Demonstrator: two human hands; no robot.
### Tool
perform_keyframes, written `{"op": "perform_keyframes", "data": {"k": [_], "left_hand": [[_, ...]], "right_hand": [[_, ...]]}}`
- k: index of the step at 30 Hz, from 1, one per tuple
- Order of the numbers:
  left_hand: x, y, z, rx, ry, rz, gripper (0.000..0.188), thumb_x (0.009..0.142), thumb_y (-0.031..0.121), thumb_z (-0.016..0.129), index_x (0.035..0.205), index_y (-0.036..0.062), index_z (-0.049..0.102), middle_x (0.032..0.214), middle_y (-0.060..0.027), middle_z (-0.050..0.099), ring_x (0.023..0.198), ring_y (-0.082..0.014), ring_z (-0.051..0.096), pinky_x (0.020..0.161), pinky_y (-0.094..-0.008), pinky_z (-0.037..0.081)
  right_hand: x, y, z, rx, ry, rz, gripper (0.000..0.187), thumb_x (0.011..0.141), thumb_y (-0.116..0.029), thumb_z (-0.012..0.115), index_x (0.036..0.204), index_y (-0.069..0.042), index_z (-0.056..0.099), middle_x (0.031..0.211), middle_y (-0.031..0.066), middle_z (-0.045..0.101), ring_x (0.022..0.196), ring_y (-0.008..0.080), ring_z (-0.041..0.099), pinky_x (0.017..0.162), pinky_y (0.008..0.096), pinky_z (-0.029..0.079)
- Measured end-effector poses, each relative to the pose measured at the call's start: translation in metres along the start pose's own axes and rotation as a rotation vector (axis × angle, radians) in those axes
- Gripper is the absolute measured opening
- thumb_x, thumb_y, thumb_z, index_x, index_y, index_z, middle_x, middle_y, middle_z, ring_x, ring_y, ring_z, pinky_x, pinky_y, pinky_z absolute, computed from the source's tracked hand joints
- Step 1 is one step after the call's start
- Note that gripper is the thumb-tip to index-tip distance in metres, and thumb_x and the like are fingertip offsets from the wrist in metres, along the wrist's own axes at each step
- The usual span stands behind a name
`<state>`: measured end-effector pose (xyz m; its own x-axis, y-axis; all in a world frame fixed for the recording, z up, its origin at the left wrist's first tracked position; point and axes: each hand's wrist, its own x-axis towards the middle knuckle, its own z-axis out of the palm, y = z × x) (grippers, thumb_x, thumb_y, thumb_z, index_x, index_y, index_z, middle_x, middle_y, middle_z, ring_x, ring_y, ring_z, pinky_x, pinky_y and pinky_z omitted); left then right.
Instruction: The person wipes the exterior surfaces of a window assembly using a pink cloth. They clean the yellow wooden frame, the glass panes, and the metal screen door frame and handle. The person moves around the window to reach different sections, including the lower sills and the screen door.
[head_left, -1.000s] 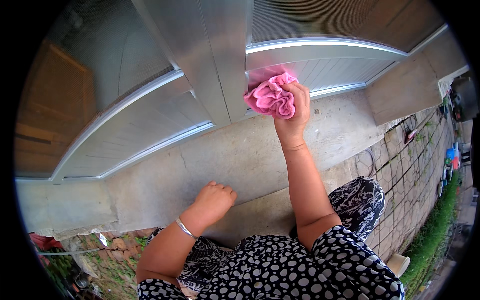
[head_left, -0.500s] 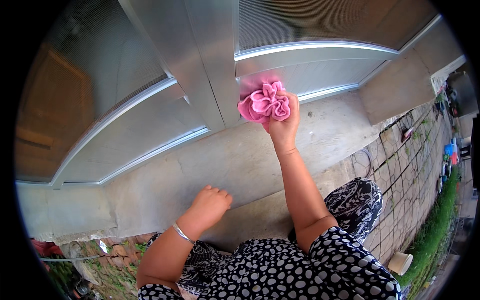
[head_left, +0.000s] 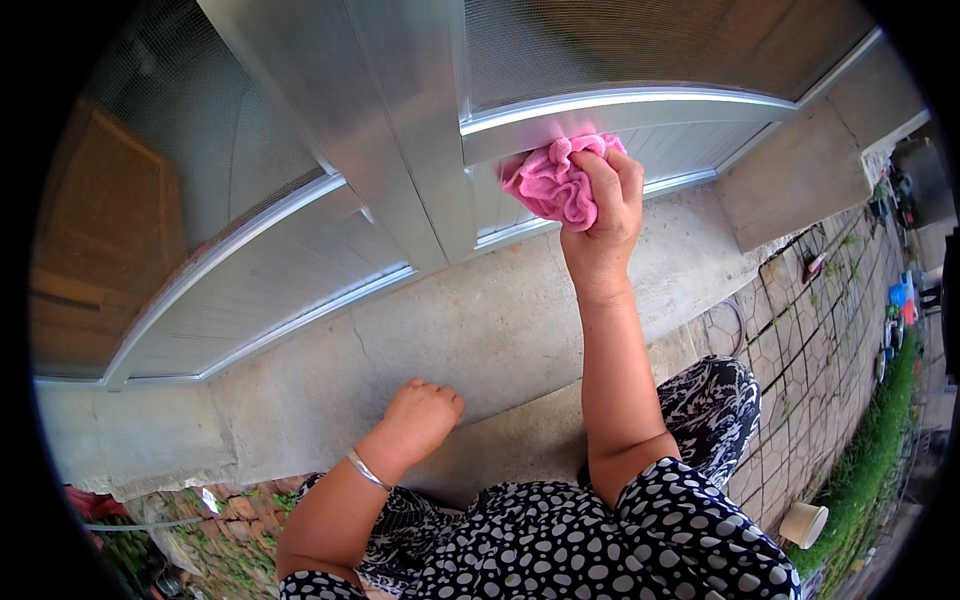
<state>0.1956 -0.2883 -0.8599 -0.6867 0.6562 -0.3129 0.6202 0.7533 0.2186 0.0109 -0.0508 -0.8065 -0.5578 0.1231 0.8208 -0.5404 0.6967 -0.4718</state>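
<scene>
A crumpled pink cloth (head_left: 553, 185) is bunched in my right hand (head_left: 605, 225), whose fingers and thumb grip it. The hand presses it against the lower metal panel (head_left: 680, 145) of the silvery door's right leaf, just under the cross rail. My left hand (head_left: 418, 420), with a silver bangle at the wrist, is curled into a loose fist low in front of me, over the concrete step. Nothing shows in it; its palm side is hidden.
Mesh screens (head_left: 640, 45) fill the door leaves above the panels. Below runs a concrete sill (head_left: 450, 330). Paving stones (head_left: 790, 350) lie to the right, with a grass strip (head_left: 870, 440) and a cream tub (head_left: 802, 524). Bricks and weeds (head_left: 240, 525) are at lower left.
My right hand has moved the cloth up and to the right across the door panel. The left hand has stayed nearly where it was.
</scene>
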Motion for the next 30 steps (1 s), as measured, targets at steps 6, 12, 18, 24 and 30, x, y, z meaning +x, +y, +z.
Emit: {"op": "perform_keyframes", "data": {"k": [6,12,18,24,30], "left_hand": [[0.009,-0.004,0.008,-0.038,0.006,0.036,0.016,0.084,0.025,0.068,0.085,0.0093,0.064,0.087,-0.0070,0.066,0.088,-0.0252,0.065,0.082,-0.0388,0.049],[0.012,-0.007,0.009,-0.045,-0.010,0.034,0.016,0.085,0.025,0.068,0.086,0.0094,0.065,0.088,-0.0066,0.066,0.088,-0.0250,0.065,0.083,-0.0388,0.049],[0.012,-0.011,0.008,-0.024,-0.063,0.020,0.015,0.087,0.024,0.066,0.089,0.0095,0.067,0.091,-0.0069,0.067,0.091,-0.0254,0.065,0.086,-0.0396,0.047],[0.010,-0.010,0.011,-0.007,-0.041,0.014,0.016,0.086,0.025,0.067,0.087,0.0095,0.066,0.090,-0.0074,0.067,0.091,-0.0261,0.065,0.085,-0.0406,0.048],[0.007,-0.004,0.012,-0.019,-0.009,0.027,0.018,0.084,0.027,0.069,0.085,0.0097,0.064,0.087,-0.0068,0.066,0.088,-0.0262,0.066,0.082,-0.0405,0.049]], "right_hand": [[-0.037,0.019,0.016,0.042,-0.075,0.099,0.046,0.068,0.008,0.071,0.109,-0.012,0.066,0.109,0.0122,0.059,0.098,0.0330,0.061,0.082,0.0383,0.053],[-0.072,0.035,0.027,0.059,-0.187,0.247,0.041,0.071,0.010,0.070,0.107,-0.010,0.066,0.107,0.0116,0.059,0.101,0.0321,0.060,0.086,0.0368,0.052],[-0.047,0.021,0.022,0.154,-0.084,0.192,0.046,0.068,0.011,0.073,0.108,-0.011,0.067,0.109,0.0098,0.060,0.103,0.0287,0.060,0.088,0.0344,0.051],[-0.003,-0.005,0.004,0.220,0.030,0.076,0.051,0.069,0.011,0.072,0.115,-0.010,0.065,0.114,0.0117,0.056,0.106,0.0298,0.057,0.087,0.0346,0.051],[-0.007,-0.006,0.007,0.091,0.017,-0.003,0.050,0.070,0.008,0.072,0.116,-0.011,0.064,0.112,0.0127,0.057,0.101,0.0320,0.060,0.082,0.0383,0.052]]}}
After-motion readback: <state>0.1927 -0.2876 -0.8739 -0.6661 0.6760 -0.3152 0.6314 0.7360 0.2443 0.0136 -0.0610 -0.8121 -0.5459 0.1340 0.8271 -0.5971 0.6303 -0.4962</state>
